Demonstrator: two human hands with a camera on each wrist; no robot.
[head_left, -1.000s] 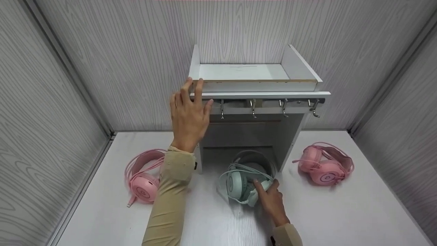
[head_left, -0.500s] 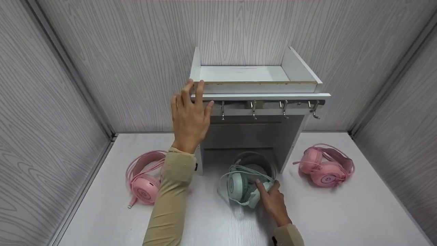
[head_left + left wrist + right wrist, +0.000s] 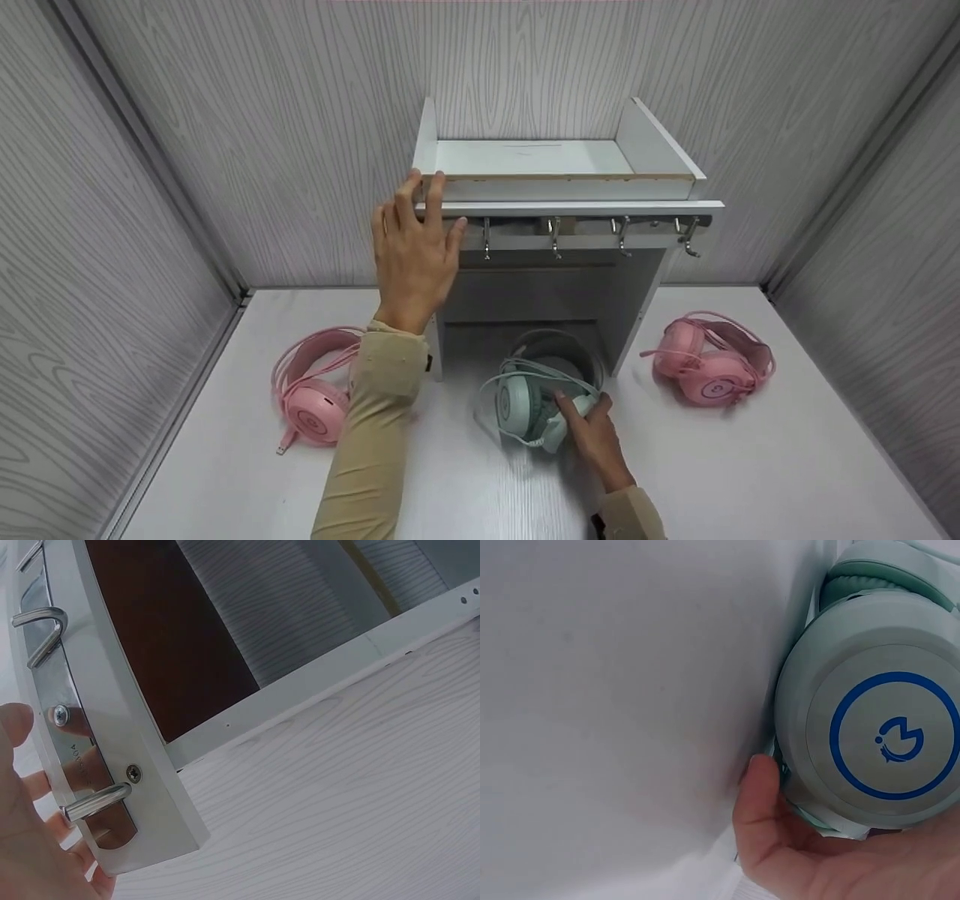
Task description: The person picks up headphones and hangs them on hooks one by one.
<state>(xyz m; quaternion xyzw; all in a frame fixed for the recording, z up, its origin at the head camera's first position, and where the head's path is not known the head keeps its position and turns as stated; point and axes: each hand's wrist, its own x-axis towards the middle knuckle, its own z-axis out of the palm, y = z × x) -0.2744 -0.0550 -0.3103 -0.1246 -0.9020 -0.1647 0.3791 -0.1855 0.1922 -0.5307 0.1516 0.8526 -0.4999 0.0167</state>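
My right hand [image 3: 598,441] grips a mint-green headset [image 3: 515,409] at one ear cup, its thumb at the inner side. Looped cable lies across the headset, whose dark headband arcs toward the shelf's lower opening. The right wrist view shows the round ear cup [image 3: 885,727] with a blue ring and logo, my fingers [image 3: 761,802] right at its rim. At the left front corner of a white shelf unit [image 3: 570,190], my left hand [image 3: 415,259] rests with fingers spread over the front ledge. Close by in the left wrist view are metal hooks [image 3: 97,802] on a shiny rail.
Pink headsets lie on either side: the left pink headset [image 3: 315,412] partly behind my left sleeve, the right pink headset [image 3: 716,375] beside the unit. Several hooks [image 3: 556,238] project from the unit's front. Grey wood-patterned walls [image 3: 262,112] enclose the white table [image 3: 750,465].
The view shifts slightly with the head. Both hands keep their places, the left at the shelf corner and the right on the mint-green headset.
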